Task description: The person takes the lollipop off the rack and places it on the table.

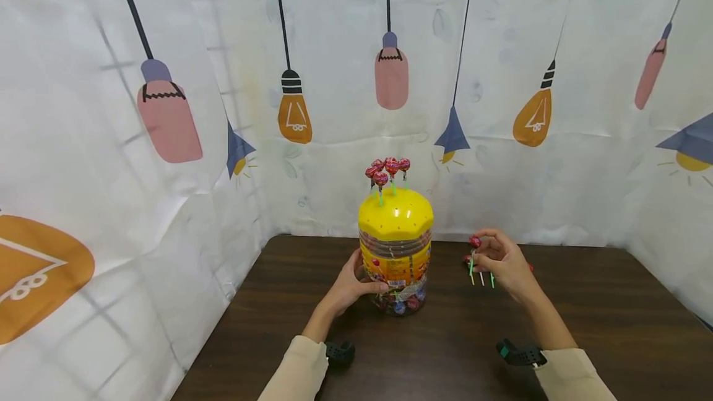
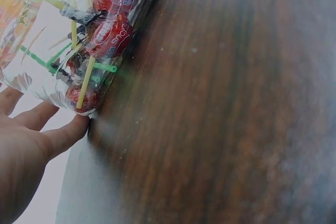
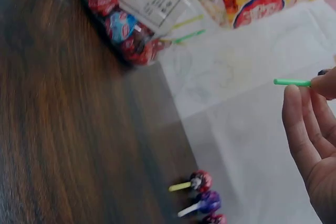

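A clear plastic candy jar (image 1: 397,268) with a scalloped yellow lid (image 1: 398,218) stands upright on the table. My left hand (image 1: 352,288) holds its left side low down, thumb across the front. Wrapped lollipops (image 2: 110,38) show through the jar's bottom. Several red lollipops (image 1: 381,179) stand stick-down in the lid's holes, toward its back left. To the jar's right, my right hand (image 1: 501,260) pinches a red lollipop (image 1: 475,241) between thumb and fingertips, its green stick (image 3: 291,82) pointing down. Below that hand lies a row of lollipops, including a purple one (image 3: 210,201).
The dark wooden table (image 1: 445,351) ends at a white curtain (image 1: 334,197) printed with hanging lamps, close behind the jar. More curtain runs along the left. A black band (image 1: 520,353) is on the right wrist, another (image 1: 340,353) on the left.
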Demonstrator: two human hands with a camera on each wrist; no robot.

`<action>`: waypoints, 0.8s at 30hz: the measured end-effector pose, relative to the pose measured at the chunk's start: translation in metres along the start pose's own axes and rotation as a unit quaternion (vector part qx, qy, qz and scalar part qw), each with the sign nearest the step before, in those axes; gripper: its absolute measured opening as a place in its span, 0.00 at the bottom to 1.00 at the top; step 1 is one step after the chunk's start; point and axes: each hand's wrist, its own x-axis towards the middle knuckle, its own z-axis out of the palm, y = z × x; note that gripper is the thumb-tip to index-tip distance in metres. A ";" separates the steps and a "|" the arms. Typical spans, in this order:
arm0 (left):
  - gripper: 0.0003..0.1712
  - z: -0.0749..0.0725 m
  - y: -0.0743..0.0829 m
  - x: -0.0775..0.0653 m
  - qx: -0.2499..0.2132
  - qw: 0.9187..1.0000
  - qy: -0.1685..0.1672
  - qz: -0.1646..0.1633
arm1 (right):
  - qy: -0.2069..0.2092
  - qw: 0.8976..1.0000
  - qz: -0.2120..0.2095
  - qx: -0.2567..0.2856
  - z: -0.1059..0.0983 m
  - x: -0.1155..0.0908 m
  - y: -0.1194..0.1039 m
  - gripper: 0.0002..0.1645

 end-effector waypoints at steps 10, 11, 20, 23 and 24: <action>0.58 0.000 -0.003 0.000 -0.002 1.000 -0.003 -0.001 | -0.039 0.993 0.088 -0.062 -0.010 -0.004 0.026 0.24; 0.58 0.000 -0.003 0.000 -0.001 1.000 -0.003 -0.002 | -0.046 0.992 0.097 -0.063 -0.011 -0.005 0.028 0.24; 0.59 -0.001 0.000 -0.002 -0.003 1.000 0.001 -0.003 | -0.089 0.985 0.140 -0.057 -0.013 -0.008 0.049 0.26; 0.59 0.000 0.002 -0.001 -0.003 1.000 0.003 -0.002 | -0.098 0.981 0.157 -0.063 -0.014 -0.009 0.052 0.26; 0.59 0.000 0.002 -0.001 -0.004 1.000 0.003 -0.001 | -0.101 0.979 0.164 -0.066 -0.015 -0.009 0.052 0.25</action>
